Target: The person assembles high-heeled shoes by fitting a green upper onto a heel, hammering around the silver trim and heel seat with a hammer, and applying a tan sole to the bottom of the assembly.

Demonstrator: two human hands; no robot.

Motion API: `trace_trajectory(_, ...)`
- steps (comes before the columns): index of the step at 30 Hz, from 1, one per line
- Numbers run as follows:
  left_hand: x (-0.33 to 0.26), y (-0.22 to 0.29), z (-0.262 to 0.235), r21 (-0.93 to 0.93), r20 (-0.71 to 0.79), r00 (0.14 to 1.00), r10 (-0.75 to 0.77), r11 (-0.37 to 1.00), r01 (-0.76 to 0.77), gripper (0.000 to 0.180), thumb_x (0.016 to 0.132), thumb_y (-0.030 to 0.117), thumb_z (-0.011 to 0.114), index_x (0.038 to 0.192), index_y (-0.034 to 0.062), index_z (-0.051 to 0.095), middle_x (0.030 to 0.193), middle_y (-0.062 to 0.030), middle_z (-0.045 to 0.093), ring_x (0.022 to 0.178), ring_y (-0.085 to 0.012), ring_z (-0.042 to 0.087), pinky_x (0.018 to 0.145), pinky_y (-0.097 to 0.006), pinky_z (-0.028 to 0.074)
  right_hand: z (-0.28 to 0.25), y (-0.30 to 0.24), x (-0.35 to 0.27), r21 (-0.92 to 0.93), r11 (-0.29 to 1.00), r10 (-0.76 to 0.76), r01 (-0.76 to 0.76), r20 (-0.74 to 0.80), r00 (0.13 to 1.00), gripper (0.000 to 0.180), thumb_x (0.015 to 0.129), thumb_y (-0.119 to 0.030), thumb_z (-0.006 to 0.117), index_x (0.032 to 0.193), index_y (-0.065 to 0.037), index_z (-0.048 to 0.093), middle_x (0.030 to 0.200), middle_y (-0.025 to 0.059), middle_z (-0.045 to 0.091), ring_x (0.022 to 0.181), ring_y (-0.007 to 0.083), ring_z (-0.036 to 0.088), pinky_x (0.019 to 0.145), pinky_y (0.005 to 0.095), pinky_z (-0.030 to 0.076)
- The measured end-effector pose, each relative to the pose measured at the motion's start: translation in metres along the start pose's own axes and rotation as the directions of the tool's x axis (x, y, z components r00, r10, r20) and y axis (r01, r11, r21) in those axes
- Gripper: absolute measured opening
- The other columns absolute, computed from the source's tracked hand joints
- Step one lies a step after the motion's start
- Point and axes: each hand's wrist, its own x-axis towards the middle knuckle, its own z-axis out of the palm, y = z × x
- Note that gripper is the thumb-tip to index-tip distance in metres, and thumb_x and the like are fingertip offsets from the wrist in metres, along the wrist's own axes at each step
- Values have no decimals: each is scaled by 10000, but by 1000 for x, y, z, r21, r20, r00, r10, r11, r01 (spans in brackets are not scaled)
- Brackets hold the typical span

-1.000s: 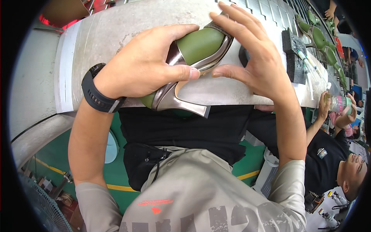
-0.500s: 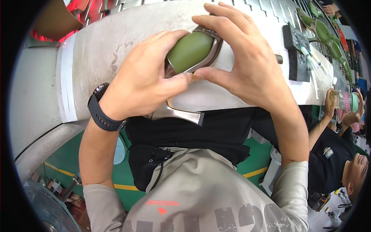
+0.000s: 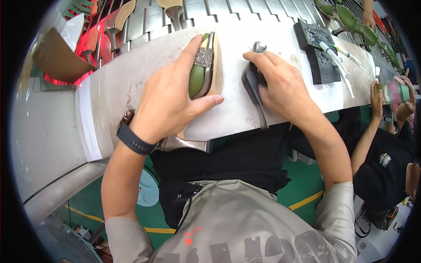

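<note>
The green shoe (image 3: 199,72) lies on its side on the grey bench (image 3: 131,83), toe pointing away from me, its glittery strap (image 3: 204,57) up. My left hand (image 3: 169,103) wraps it: my forefinger runs along its left edge and my thumb presses under its right, so my fingers are clamped on it. Its metal heel (image 3: 186,143) sticks out over the bench edge below my palm. Just to the right, my right hand (image 3: 280,90) grips a dark tool (image 3: 253,85), fingers curled over it. Further right sit black foam blocks (image 3: 318,55) and white tubes (image 3: 335,57).
</note>
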Motion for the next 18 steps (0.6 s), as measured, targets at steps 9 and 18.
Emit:
trace_trajectory(9, 8, 8, 2, -42, 15, 1000, -24, 999, 25, 1073, 732, 168, 900, 1633, 44, 331, 1305, -286, 669, 1132, -486, 674, 973, -473, 544, -11, -8, 26, 998, 39, 412, -52, 32, 911, 241, 982, -179, 713, 1106, 25, 749, 1086, 122, 762, 939, 146, 718, 835, 301, 590)
trace_trajectory(18, 11, 7, -1, 33, 64, 996, -54, 998, 52, 1114, 706, 148, 922, 1632, -1, 322, 1238, -256, 688, 1021, -442, 694, 890, -462, 566, -28, -9, 60, 865, 417, 221, -280, 202, 954, 288, 931, -171, 686, 1101, 63, 691, 1098, 219, 773, 995, 221, 748, 918, 349, 595)
